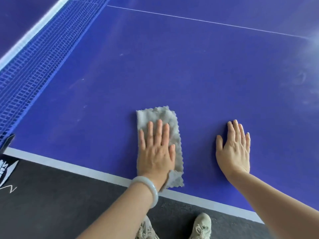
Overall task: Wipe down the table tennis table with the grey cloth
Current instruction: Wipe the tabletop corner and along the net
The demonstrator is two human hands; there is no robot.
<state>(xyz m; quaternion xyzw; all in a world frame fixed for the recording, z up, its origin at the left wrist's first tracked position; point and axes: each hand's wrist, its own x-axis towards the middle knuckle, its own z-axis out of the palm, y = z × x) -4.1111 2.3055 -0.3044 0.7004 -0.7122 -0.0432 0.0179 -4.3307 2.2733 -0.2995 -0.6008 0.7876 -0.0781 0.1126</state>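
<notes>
Here the left grip [156, 152], fingers straight, presses flat on the grey cloth [163, 115] at the near edge of the counter [172, 66]; the right grip [233, 149] lies flat, fingers straight, apart to the right.

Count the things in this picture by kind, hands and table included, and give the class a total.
Hands: 2 (left hand, right hand)
Grey cloth: 1
Table: 1
Net: 1
Bracelet: 1
Shoes: 2
Total: 8
</notes>
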